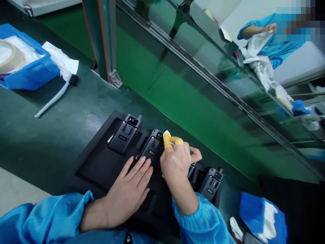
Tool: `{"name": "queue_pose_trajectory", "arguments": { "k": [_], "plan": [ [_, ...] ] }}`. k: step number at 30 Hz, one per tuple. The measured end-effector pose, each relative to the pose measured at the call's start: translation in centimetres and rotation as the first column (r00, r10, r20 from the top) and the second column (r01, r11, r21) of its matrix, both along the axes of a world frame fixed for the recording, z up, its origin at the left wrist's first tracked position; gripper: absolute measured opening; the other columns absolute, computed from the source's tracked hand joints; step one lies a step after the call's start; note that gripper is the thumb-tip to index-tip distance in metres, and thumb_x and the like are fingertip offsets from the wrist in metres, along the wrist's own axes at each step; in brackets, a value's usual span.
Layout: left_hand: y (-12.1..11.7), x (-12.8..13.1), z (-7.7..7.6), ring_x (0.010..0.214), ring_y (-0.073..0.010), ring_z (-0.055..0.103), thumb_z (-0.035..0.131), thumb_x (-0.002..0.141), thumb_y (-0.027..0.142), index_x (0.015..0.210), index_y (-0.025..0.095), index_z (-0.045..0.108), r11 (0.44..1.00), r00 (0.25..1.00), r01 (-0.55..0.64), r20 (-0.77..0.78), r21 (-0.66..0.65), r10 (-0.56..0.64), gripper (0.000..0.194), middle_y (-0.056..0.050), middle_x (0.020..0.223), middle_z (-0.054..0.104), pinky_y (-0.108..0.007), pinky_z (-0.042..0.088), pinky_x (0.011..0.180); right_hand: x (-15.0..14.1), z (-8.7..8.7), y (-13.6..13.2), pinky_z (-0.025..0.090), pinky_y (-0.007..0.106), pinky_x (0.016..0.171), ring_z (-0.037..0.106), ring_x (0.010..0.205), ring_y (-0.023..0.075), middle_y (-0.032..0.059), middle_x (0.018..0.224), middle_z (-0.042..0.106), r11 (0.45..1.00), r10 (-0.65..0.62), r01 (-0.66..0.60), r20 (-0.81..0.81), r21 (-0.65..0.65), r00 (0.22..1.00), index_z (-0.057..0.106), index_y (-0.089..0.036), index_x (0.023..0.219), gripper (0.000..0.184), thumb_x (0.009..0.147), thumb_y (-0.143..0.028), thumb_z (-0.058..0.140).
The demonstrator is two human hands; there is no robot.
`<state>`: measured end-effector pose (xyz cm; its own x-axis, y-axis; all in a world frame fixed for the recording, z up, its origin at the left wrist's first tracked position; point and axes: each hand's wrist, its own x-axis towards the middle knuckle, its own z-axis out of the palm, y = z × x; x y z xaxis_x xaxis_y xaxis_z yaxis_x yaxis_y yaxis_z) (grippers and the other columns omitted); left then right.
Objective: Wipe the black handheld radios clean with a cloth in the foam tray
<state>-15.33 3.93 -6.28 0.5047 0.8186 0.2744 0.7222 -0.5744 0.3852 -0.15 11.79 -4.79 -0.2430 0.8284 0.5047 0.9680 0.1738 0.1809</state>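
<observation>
Several black handheld radios marked "Riton" lie in a black foam tray (87,166). My left hand (124,193) rests with fingers stretched out, its fingertips on the lower end of the second radio (151,149). Over that radio's top right corner, my right hand (176,162) has bent fingers, two of them in yellow finger cots. A small white cloth (166,134) shows at those fingertips, beside the radio's short antenna. The leftmost radio (123,135) and the rightmost radio (211,184) lie untouched. Another radio (191,171) is mostly hidden behind my right hand.
At the left stands a blue bin (33,76) with white cloths and a tape roll (8,56); a white-handled brush (53,100) lies beside it. Another blue bin (250,210) is at lower right. A metal post (108,44) and glass partition edge the bench; a person works beyond.
</observation>
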Motion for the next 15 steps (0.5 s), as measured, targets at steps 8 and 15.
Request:
{"name": "queue_pose_trajectory", "arguments": {
  "k": [8,15],
  "plan": [
    [-0.1,0.1,0.1,0.131,-0.0243,0.041,0.046,0.093,0.03,0.126,0.011,0.054,1.0,1.0,-0.005,0.012,-0.001,0.005,0.039,-0.011,0.138,0.05,-0.044,0.011,0.116,1.7,0.1,-1.5,0.025,0.039,0.079,0.041,0.073,0.0174,0.0039,0.07,0.053,0.996,-0.057,0.059,0.027,-0.061,0.998,0.061,-0.017,0.066,0.021,0.072,-0.004,0.046],
    [0.0,0.1,0.1,0.131,-0.0236,0.041,0.046,0.093,0.031,0.126,0.013,0.055,1.0,1.0,-0.016,0.002,-0.003,0.016,0.039,-0.01,0.137,0.052,-0.044,0.011,0.116,0.4,0.8,0.3,0.021,0.039,0.087,0.046,0.086,0.0165,0.0036,0.094,0.064,0.979,0.193,-0.192,-0.003,-0.066,0.981,0.067,-0.02,0.082,0.03,0.077,0.0,0.045]
  ]
}}
